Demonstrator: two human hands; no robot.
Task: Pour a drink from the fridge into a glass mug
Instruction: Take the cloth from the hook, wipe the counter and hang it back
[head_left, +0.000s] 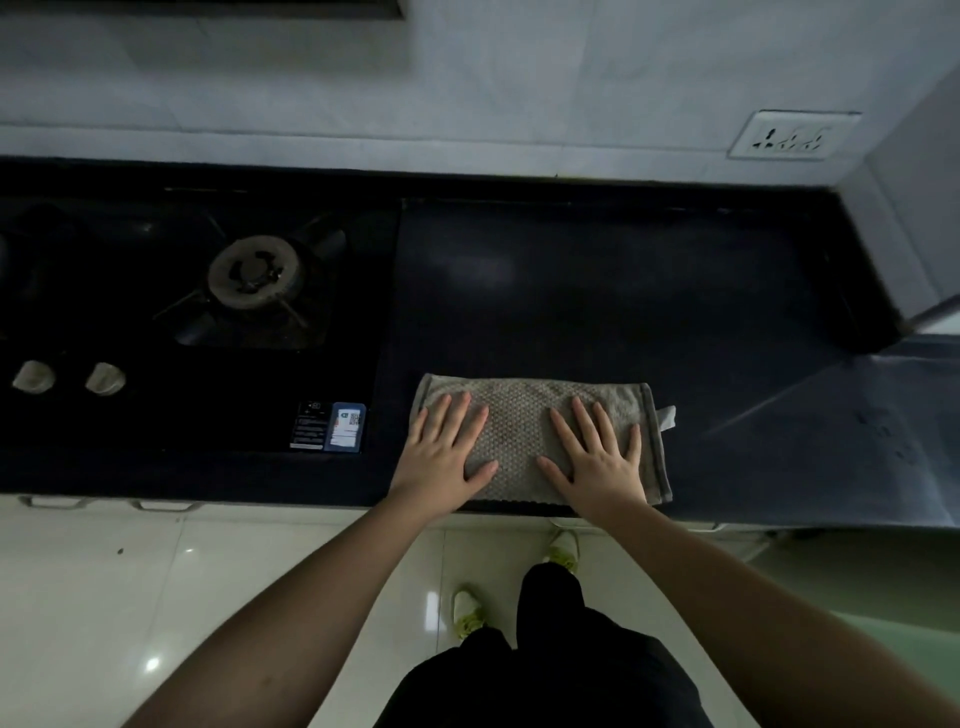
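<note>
A: Our forearms (332, 587) fill the foreground, reaching over dark trousers (540, 670) and pale shoes (470, 610) on a glossy tiled floor (130, 597) to the worktop (597, 291).

B: And the hands?

A: Our left hand (441, 462) and right hand (597, 462) lie palms down on a grey cloth (519, 431) at the worktop's front edge. Fingers straight and spread; neither grip has hold of anything, both simply press flat on the weave.

B: Where are the mug, the drink, the fridge?

A: None is in view. We see a burner (254, 273) and two knobs (104, 378) to the left, a labelled sticker (347, 427) beside the cloth, a wall socket (792, 135) at upper right. So we cannot say where the task's things lie relative to either grip, only that they are somewhere out of frame and that nothing of the pour has begun.

B: How will they handle, then?

A: Our judgement only: a glass mug is rigid, smooth and breakable, best taken by its handle or round its body and set down gently on this hard dark stone. A chilled bottle or carton is likely heavier when full and possibly damp, so slippery; we would wrap the fingers round its middle, steadying the mug with the other hand.

B: And the cloth?

A: Soft, limp, textured; it lies flat and could slide under pressure.
</note>
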